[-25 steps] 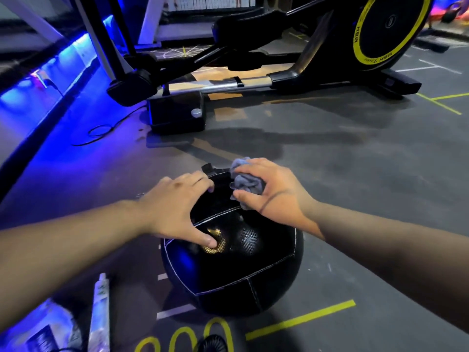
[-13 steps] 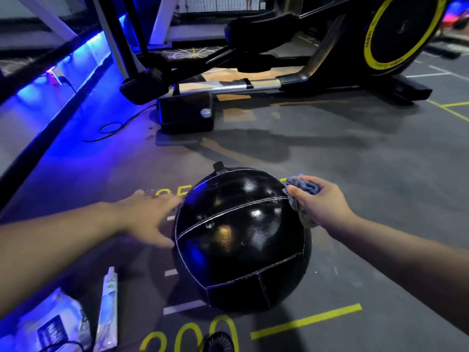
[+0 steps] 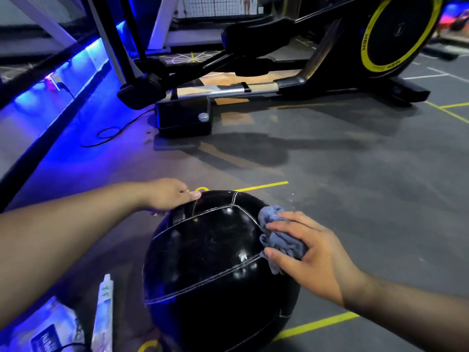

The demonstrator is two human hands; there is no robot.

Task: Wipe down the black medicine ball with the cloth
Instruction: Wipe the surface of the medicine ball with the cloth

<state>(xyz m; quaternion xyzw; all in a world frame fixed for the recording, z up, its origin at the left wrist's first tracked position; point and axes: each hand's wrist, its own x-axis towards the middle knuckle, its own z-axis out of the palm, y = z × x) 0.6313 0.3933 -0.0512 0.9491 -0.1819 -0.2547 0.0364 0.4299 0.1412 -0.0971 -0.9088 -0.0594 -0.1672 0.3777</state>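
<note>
Black stitched leather medicine ball (image 3: 210, 265) sits on the grey gym floor (image 3: 355, 174). Right hand (image 3: 312, 257) presses a crumpled blue-grey cloth (image 3: 279, 237), gripped in curled fingers, against its upper right side. Left hand (image 3: 170, 194), fingers bent, touches its far top edge.

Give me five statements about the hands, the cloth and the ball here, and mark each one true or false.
1. The right hand presses a bunched grey-blue cloth against the black medicine ball. True.
2. The left hand holds the cloth. False: it rests bare on the ball's far upper left side.
3. The ball sits on a table. False: it is on the grey floor.
4. A white tube lies on the floor left of the ball. True.
5. The cloth is spread flat over the ball's top. False: it is crumpled at the ball's right side.
</note>
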